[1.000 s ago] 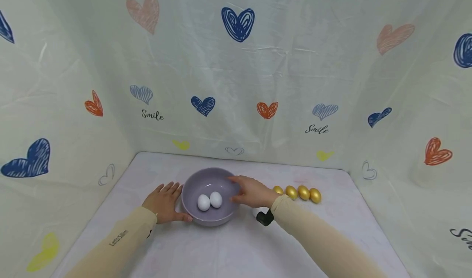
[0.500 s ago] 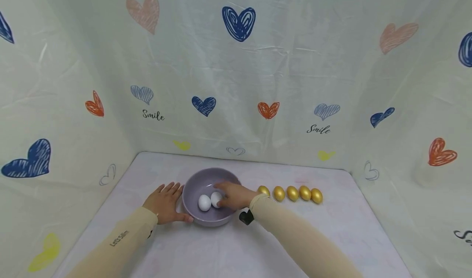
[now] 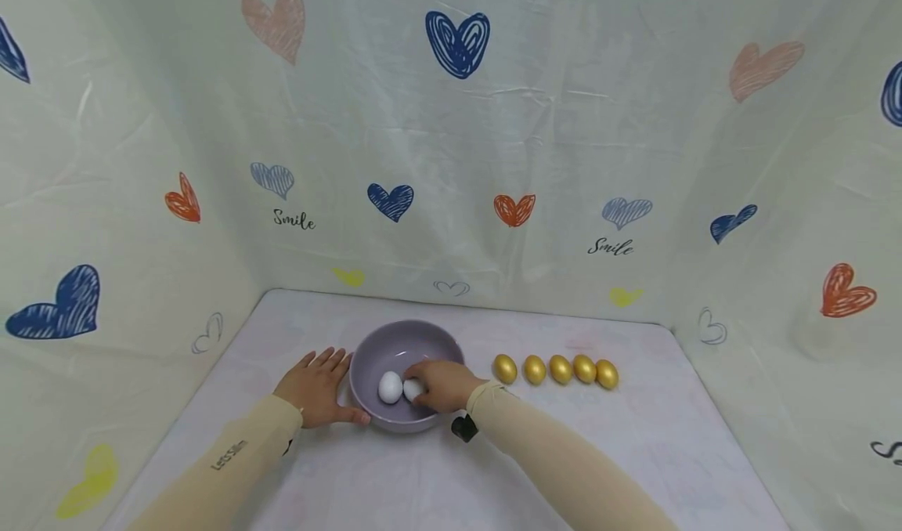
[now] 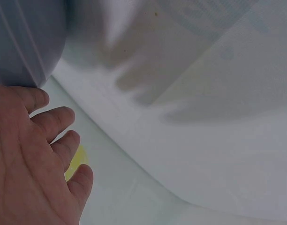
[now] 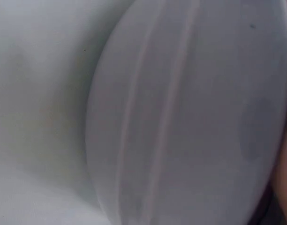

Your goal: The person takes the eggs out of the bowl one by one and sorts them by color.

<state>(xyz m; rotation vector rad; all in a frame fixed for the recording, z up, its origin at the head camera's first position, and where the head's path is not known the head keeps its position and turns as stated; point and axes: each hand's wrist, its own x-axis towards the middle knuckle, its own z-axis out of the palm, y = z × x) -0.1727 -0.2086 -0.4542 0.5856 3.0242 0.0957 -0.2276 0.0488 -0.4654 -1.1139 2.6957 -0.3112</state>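
Note:
A purple bowl (image 3: 380, 344) stands on the table with two white eggs inside. My right hand (image 3: 447, 386) reaches over its right side, fingers and thumb around the right-hand egg (image 3: 412, 391), which they partly hide. To its left lies the other white egg (image 3: 390, 388), untouched. My left hand (image 3: 317, 388) lies flat with fingers spread, thumb and fingertips at the bowl's left side; the left wrist view shows a finger of this left hand (image 4: 35, 154) against the bowl wall (image 4: 28, 42). The bowl's outer wall (image 5: 190, 117) fills much of the right wrist view.
Right of the bowl, several golden eggs (image 3: 561, 369) lie in a row on the white table (image 3: 395, 484). A curtain (image 3: 458, 139) printed with hearts encloses the table at the back and sides.
My right hand has moved left and down into the bowl, onto the right-hand white egg. The golden eggs it covered now show fully. My left hand keeps its place.

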